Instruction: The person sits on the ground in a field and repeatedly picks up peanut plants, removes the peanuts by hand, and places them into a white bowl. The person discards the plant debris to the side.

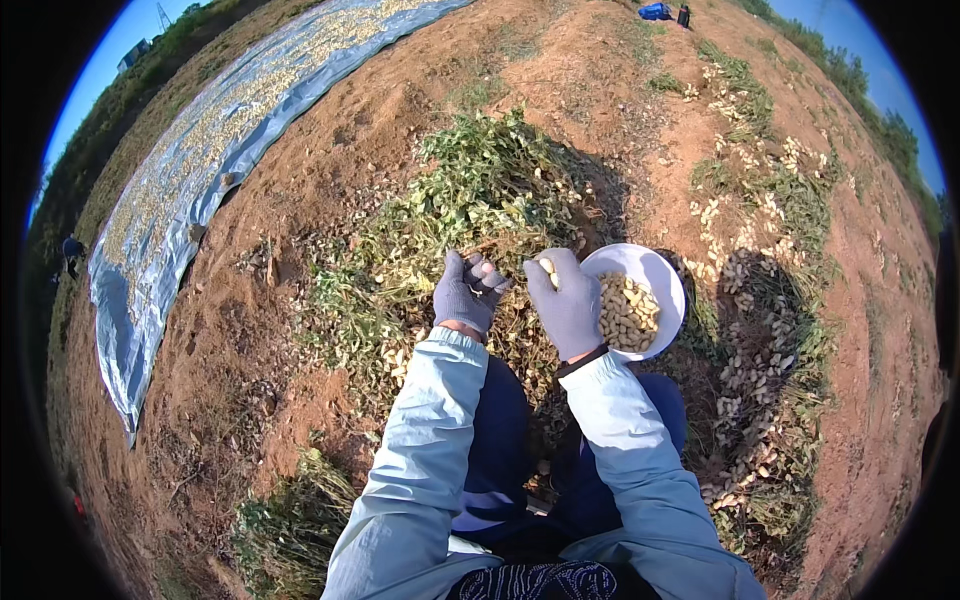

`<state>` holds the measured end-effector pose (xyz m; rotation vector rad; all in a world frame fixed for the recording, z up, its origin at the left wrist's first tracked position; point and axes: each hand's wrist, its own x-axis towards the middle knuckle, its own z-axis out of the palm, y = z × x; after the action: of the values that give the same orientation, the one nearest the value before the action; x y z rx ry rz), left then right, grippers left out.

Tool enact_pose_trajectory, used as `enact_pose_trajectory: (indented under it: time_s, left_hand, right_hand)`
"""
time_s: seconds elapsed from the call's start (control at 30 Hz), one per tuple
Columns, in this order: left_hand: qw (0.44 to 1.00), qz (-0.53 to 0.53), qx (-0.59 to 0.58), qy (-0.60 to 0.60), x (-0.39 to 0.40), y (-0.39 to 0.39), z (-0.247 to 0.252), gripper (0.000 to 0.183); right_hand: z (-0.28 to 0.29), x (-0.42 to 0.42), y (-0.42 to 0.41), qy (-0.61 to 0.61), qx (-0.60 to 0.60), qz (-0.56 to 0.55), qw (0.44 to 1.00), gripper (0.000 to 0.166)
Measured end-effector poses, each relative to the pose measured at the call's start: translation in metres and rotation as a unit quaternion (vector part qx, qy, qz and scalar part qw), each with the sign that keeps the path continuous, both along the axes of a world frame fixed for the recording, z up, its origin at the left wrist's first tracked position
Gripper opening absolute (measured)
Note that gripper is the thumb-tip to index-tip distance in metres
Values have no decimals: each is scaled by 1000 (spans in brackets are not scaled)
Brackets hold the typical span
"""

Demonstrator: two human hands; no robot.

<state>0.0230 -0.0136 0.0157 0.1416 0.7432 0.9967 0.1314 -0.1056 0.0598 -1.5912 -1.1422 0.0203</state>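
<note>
My right hand (566,304), in a grey knit glove, grips a couple of pale peanut pods (550,271) between thumb and fingers. Just right of it, a white bowl (670,289) tilts slightly and holds many unshelled peanuts (628,315). My left hand (466,296), gloved alike, is palm up with its fingers curled over a heap of pulled peanut plants (480,187). A small pink spot shows at its fingertips; whether it is a bare fingertip or a kernel is unclear. Beneath both hands lie dry stems and leaves.
A long plastic sheet (259,127) spread with peanuts runs along the left. To the right stretches a row of uprooted plants with pods (750,360). Another plant bundle (292,517) lies lower left. A person (73,251) stands far left. A blue item (655,11) and dark bottle (683,16) are far ahead.
</note>
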Motion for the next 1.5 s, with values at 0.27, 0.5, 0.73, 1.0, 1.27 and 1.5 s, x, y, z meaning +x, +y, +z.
enact_pose_trajectory:
  time_s: [0.27,0.5,0.73,1.0,1.27,1.5]
  left_hand:
    - [970,89,164,159,-39,0,7,24]
    - [864,149,53,479,-229,-55,-123,27]
    - [819,280,-318,387,-372,-236,-199,34]
    - [832,105,-393,378,-417,-307,-193,49]
    - [735,-327,-178,566,-379,-243,-52,43]
    - [822,-127,70,551,-266,-50,-97,56]
  right_hand:
    - [-7,117,-25,-143,-409,-188,881,54]
    - [-20,142,-25,127,-173,-27,976,33]
    - [-19,130,-25,178,-221,71,956,29]
    - [-5,102,-24,114,-207,119,964,25]
    - [-6,112,-33,-11,-246,152,957,20]
    - [-4,111,-37,-14,-281,158,946,20]
